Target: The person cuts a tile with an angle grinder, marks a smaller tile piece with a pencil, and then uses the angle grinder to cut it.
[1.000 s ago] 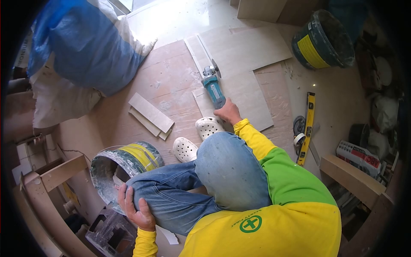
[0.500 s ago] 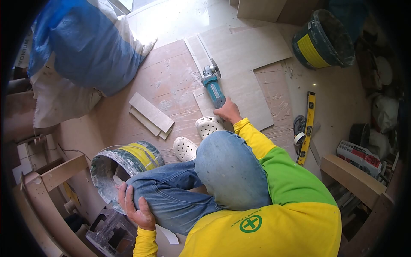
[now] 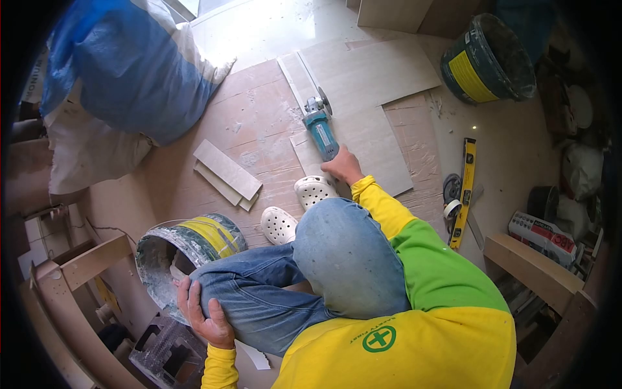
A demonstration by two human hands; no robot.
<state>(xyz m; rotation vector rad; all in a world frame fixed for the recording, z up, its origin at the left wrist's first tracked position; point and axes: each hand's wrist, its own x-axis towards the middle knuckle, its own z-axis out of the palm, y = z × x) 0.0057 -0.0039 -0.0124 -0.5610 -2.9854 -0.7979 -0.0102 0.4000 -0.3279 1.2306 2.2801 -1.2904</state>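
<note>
**Right hand on grinder at the tile; left hand on the knee**

We record the right hand [image 3: 344, 166] with its fingers wrapped around the rear of the blue angle grinder [image 3: 319, 127]; the grip is full, the fingers closed on the handle. The grinder points away from the person, and its disc end lies at the near edge of the long narrow tile strip [image 3: 298, 73]; whether the disc touches the strip we cannot tell. The body of the tool lies over the large pale tile [image 3: 376, 146], which rests flat on the brown floor sheeting [image 3: 259, 123].

We note the left hand [image 3: 206, 316] spread over the bent knee in blue jeans [image 3: 259, 298]; the fingers are curled against the cloth and hold no object. Just beside that hand stands the mortar-stained bucket [image 3: 162, 259] with a yellow label, its mouth tilted toward the camera.

Two white perforated clogs [image 3: 296, 209] sit between the knee and the grinder; the nearer one lies just beside the right wrist. The sleeve above that wrist is yellow, turning green at the shoulder.

Farther out, a small stack of cut tile pieces [image 3: 225, 174] lies left of the grinder, well apart from it; a yellow spirit level [image 3: 464, 193] lies to the right, with a roll of tape [image 3: 452, 209] touching its side; a second dark bucket [image 3: 487, 59] stands at upper right; a blue-and-white sack [image 3: 123, 71] fills the upper left.
</note>
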